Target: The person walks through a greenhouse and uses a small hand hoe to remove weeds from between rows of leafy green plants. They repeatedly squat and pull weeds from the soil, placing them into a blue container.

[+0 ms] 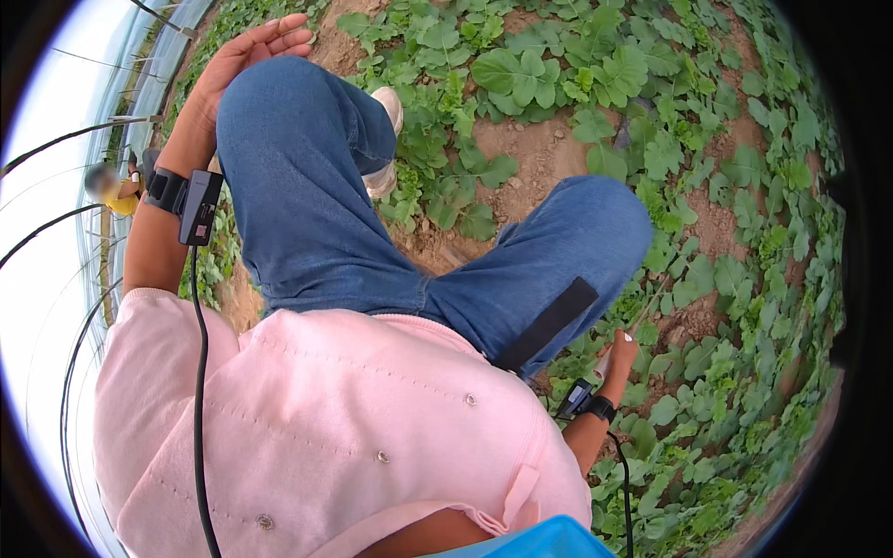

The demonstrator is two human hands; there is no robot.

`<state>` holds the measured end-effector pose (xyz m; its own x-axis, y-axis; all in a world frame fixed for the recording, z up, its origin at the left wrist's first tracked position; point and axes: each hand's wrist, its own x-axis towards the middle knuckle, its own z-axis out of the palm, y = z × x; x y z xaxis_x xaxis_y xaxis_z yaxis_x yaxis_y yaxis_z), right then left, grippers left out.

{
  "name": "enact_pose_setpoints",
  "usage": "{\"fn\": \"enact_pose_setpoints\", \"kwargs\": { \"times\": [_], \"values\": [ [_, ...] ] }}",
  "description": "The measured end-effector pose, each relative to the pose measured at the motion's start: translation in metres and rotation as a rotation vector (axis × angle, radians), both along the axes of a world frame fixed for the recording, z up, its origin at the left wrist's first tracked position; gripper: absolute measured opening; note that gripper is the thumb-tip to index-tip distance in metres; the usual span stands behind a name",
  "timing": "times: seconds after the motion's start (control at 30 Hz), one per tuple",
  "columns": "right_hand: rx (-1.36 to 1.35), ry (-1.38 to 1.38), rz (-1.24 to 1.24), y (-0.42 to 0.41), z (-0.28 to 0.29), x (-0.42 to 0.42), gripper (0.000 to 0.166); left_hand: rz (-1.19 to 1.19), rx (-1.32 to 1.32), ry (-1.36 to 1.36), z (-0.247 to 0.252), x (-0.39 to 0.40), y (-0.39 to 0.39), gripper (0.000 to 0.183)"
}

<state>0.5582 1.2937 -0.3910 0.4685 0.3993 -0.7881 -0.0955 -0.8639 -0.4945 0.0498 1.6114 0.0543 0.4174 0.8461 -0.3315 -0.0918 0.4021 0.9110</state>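
My left hand [258, 45] rests by my bent left knee, its fingers loosely extended and nothing in them. Down at my right side, my right hand [619, 352] is closed around a hand tool [601, 366] with a pale handle. A thin, narrow blade or shaft reaches forward from that hand in among the leaves; its tip is hard to make out, so the exact kind of tool is unclear. Lobed green leafy plants [523, 77] surround both hands. Bare brown soil [534, 150] shows between the plants in front of my knees.
My knees in blue jeans [300, 139] are bent wide, with a light shoe [382, 178] beneath. Black cables [199, 390] run from wrist-worn devices [201, 208]. A person in yellow [124, 202] is farther off at left, beside the greenhouse's plastic wall and hoops. Blue material [558, 538] shows at the bottom.
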Motion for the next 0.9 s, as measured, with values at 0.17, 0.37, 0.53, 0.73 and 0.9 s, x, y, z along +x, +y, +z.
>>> {"fn": "enact_pose_setpoints", "kwargs": {
  "times": [0.17,0.37,0.53,0.73,0.9],
  "values": [
    [0.039,-0.091,0.002,-0.012,-0.028,0.013,0.070,0.268,0.047,0.043,0.010,-0.032,-0.022,0.033],
    [0.055,-0.046,-0.035,-0.006,-0.003,0.007,0.069,0.292,0.033,0.132,-0.003,-0.026,-0.013,0.031],
    [0.043,-0.015,-0.035,0.002,-0.003,0.007,0.068,0.394,-0.071,0.197,-0.026,-0.011,-0.006,0.026],
    [0.031,-0.042,-0.046,-0.001,-0.010,0.019,0.041,0.362,0.056,0.260,-0.039,-0.018,0.006,0.029],
    [0.037,0.061,-0.088,-0.004,-0.011,0.018,0.057,0.377,0.079,0.316,-0.057,-0.026,0.022,0.031]
  ]
}}
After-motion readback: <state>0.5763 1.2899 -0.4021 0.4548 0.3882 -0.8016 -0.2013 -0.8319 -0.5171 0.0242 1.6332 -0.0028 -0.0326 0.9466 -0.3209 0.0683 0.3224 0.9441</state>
